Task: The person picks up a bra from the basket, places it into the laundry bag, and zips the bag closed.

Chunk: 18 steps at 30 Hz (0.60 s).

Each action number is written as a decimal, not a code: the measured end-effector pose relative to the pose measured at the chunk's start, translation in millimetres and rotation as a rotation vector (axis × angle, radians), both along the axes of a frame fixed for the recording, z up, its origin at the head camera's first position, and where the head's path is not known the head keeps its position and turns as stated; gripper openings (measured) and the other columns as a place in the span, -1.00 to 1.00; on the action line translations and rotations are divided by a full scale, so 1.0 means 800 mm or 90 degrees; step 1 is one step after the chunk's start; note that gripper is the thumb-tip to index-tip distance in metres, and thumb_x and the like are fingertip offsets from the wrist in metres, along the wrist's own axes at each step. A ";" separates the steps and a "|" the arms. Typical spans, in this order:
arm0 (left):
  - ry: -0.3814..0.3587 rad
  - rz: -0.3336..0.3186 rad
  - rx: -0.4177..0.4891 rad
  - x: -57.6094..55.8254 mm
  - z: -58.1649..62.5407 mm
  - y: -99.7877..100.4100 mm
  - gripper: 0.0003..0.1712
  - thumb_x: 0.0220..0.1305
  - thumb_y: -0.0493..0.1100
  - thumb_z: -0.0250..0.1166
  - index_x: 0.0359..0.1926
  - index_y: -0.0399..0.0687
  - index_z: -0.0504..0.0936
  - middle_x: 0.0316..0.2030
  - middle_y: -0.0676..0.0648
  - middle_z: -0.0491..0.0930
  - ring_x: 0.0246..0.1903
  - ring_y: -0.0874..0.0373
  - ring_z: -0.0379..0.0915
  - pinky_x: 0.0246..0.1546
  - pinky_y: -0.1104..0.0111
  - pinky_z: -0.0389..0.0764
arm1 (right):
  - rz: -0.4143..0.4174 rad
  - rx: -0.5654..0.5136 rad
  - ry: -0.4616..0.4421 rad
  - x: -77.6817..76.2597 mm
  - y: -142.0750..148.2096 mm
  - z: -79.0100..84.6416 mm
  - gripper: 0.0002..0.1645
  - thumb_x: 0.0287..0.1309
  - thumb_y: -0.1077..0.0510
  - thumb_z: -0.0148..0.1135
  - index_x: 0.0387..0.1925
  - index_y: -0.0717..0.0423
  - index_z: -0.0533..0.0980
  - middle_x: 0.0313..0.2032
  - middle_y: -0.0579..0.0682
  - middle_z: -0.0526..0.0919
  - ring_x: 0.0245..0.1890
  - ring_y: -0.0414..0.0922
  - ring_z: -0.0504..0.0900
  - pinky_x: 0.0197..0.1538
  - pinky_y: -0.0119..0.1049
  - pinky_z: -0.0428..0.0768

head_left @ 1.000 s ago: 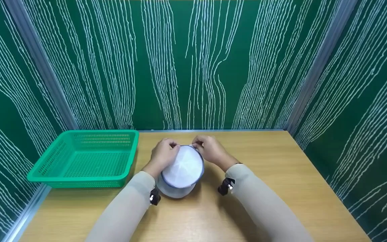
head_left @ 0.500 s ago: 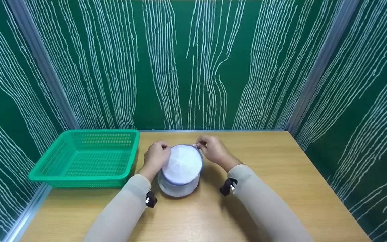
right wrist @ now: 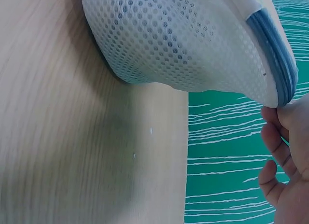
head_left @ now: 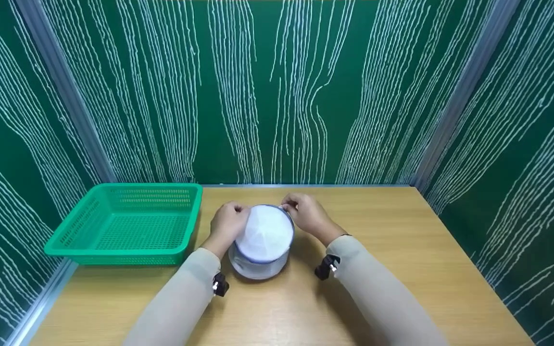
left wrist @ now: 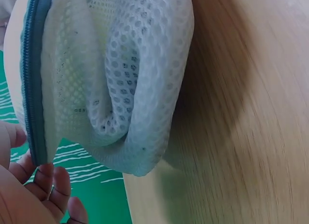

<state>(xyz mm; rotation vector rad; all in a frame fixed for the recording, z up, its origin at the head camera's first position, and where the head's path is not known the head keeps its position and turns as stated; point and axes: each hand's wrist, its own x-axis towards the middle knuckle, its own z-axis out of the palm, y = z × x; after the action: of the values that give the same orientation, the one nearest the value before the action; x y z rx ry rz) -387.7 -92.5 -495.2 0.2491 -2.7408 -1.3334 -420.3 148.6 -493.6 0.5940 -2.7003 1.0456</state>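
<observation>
A white mesh laundry bag (head_left: 266,233), round with a blue-grey zipper (left wrist: 34,79) along its rim, sits on the wooden table, its pale lid side tilted up. At the rim's upper left, my left hand (head_left: 229,223) holds the zipper edge between thumb and fingers. My right hand (head_left: 306,214) pinches the zippered edge (right wrist: 277,60) at the upper right; whether a slider is in that pinch is hidden. The mesh side (left wrist: 145,84) sags into folds in the left wrist view, and looks smoother in the right wrist view.
To the left stands a green plastic basket (head_left: 123,252) with slotted walls. Green panels (head_left: 306,96) with white wavy lines surround the wooden table (head_left: 402,269) at the back and sides, joined by grey metal posts (head_left: 450,101).
My left hand has slid a little left along the bag's rim, away from the right hand. The right hand keeps its pinch, shifted slightly right.
</observation>
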 end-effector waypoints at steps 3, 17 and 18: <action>0.011 -0.011 -0.020 0.000 0.001 0.007 -0.54 0.72 0.17 0.24 0.23 -0.05 0.80 0.20 -0.12 0.79 0.25 -0.08 0.68 0.39 -0.02 0.69 | -0.011 0.007 -0.019 0.000 0.000 0.000 -0.88 0.63 0.25 0.34 -0.04 0.05 0.76 -0.03 0.03 0.86 0.07 -0.01 0.82 0.24 -0.04 0.83; 0.078 -0.092 -0.174 -0.003 0.026 0.047 -0.71 0.71 0.04 0.29 0.09 0.05 0.87 0.14 -0.09 0.73 0.29 -0.14 0.58 0.42 -0.21 0.44 | -0.005 0.010 -0.032 0.002 -0.010 0.008 -0.88 0.60 0.25 0.37 -0.03 0.02 0.78 0.00 0.02 0.88 0.05 -0.03 0.83 0.19 -0.10 0.85; 0.082 -0.089 -0.179 -0.003 0.026 0.048 -0.72 0.70 0.04 0.31 0.07 0.06 0.88 0.12 -0.08 0.72 0.27 -0.13 0.58 0.41 -0.20 0.44 | -0.006 0.011 -0.032 0.002 -0.010 0.009 -0.88 0.61 0.25 0.36 -0.02 0.02 0.78 0.00 0.02 0.88 0.05 -0.03 0.83 0.19 -0.10 0.85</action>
<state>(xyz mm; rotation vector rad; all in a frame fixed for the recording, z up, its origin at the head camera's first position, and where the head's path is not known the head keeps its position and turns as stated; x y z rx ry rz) -390.4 -54.0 -474.0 -0.0477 -2.8322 -0.9347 -418.4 140.7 -486.8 0.5636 -2.7553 1.0509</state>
